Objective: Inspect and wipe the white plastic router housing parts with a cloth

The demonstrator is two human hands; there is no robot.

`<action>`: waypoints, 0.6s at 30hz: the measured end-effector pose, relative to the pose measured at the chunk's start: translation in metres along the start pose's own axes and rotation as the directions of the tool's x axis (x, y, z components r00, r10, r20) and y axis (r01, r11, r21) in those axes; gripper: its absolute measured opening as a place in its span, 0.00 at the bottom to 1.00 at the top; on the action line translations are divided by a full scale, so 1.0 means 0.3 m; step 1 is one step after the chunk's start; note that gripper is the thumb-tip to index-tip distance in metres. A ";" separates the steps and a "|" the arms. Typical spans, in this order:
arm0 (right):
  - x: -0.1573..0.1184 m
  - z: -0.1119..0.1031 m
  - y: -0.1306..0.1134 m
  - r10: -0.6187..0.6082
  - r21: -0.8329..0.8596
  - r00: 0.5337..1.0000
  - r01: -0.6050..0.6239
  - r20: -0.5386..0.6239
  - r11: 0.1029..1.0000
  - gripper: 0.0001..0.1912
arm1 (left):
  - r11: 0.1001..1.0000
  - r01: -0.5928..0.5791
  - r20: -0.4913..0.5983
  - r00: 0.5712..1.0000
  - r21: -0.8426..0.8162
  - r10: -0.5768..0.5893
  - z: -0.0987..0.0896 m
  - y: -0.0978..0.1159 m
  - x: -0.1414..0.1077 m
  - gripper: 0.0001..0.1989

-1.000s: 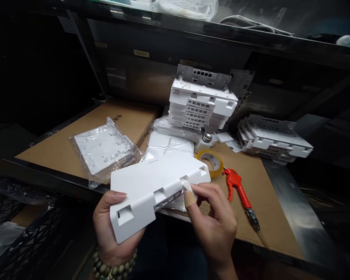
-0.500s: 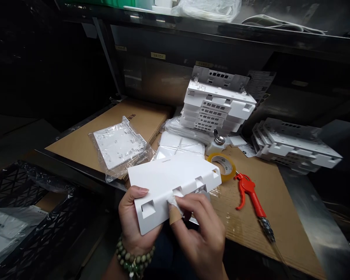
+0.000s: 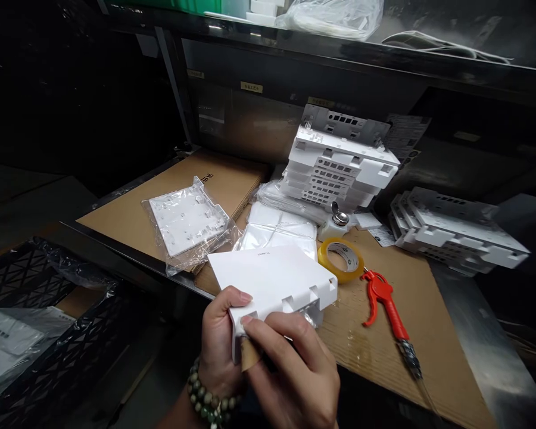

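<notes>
My left hand (image 3: 223, 330), a beaded bracelet at its wrist, grips the near left corner of a white plastic housing cover (image 3: 268, 277). The cover is tilted, its smooth face up and its notched edge toward me. My right hand (image 3: 295, 363) pinches a small white wipe (image 3: 241, 326) against that edge, close to the left thumb. The wipe is mostly hidden by the fingers. A tan finger cot (image 3: 249, 354) covers the right thumb. Behind the cover lie clear plastic bags (image 3: 279, 225) and a roll of yellow tape (image 3: 360, 268).
A bagged white cover (image 3: 187, 220) lies on flat cardboard (image 3: 129, 205) at left. Stacked covers (image 3: 339, 161) and a second stack (image 3: 460, 229) stand behind. A pump bottle (image 3: 335, 223) and red air gun (image 3: 386, 301) are right. A black crate (image 3: 89, 310) sits lower left.
My right hand has slid left along the notched edge with the wipe, to the corner by my left hand. The cover has turned and its near left corner has shifted right.
</notes>
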State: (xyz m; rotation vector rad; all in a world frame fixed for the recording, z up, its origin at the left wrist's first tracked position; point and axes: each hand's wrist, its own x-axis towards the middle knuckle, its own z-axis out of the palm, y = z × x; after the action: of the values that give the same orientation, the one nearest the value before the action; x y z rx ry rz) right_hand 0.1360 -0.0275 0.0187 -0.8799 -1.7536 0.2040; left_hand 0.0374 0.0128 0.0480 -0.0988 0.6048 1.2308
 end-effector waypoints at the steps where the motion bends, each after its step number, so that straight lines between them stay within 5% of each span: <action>1: 0.000 -0.005 0.001 -0.014 0.004 1.000 0.014 -0.001 1.000 0.14 | 1.000 0.013 0.010 1.000 0.002 -0.013 0.003 0.000 -0.001 0.34; 9: 0.009 -0.033 -0.009 -0.036 0.015 0.998 0.035 0.047 0.999 0.14 | 0.991 0.135 -0.044 0.990 -0.007 -0.135 0.026 0.003 -0.002 0.36; 18: 0.019 -0.024 -0.014 -0.035 -0.012 0.998 0.036 0.057 0.999 0.15 | 0.993 0.113 0.004 0.994 0.036 -0.113 0.018 -0.001 0.008 0.34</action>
State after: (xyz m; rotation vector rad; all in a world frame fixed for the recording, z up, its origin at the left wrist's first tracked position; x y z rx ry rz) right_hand 0.1399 -0.0288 0.0279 -0.8592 -1.8241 0.1957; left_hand 0.0400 0.0168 0.0513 -0.0982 0.6080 1.1098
